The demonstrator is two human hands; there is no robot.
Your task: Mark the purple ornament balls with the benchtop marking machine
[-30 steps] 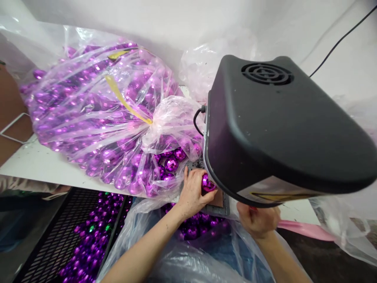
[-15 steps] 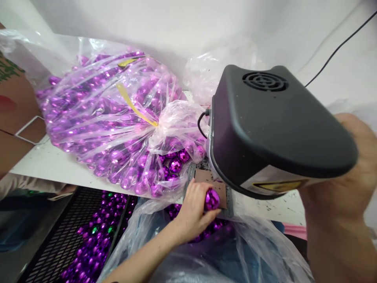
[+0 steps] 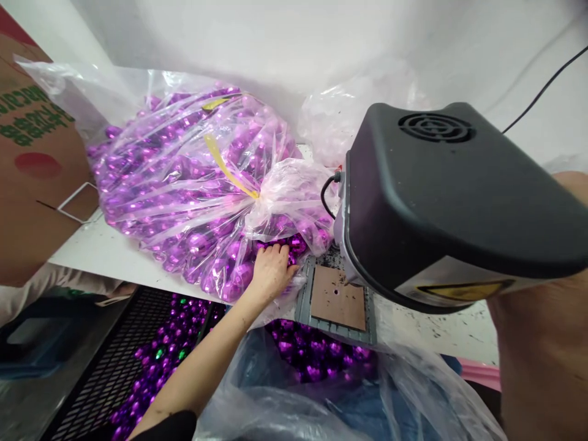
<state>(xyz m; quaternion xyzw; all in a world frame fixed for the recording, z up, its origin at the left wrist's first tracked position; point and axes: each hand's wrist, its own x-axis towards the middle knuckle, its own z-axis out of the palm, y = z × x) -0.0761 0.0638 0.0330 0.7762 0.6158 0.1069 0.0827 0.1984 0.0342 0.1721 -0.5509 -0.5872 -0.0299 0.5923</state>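
Observation:
My left hand (image 3: 271,267) reaches into the open mouth of a big clear plastic bag (image 3: 184,184) full of shiny purple faceted balls. Its fingers lie stretched over the loose balls (image 3: 296,244) there, and nothing shows in its grip. Just right of the hand sits a black-hooded machine (image 3: 459,196) with a bare brown pad (image 3: 340,298) on its grey base plate. My right hand (image 3: 542,349) is a large blurred shape at the right edge, behind and below the machine's hood. Its fingers are hidden.
Below the table edge (image 3: 105,254) an open plastic bag (image 3: 316,355) holds more purple balls. A black mesh crate (image 3: 151,361) of purple and a few green balls stands lower left. A cardboard box (image 3: 32,184) is at the left, and a black cable (image 3: 542,92) runs upper right.
My left hand no longer holds the purple ball it had at the pad. It has moved up and left into the bag's mouth. The pad now lies bare.

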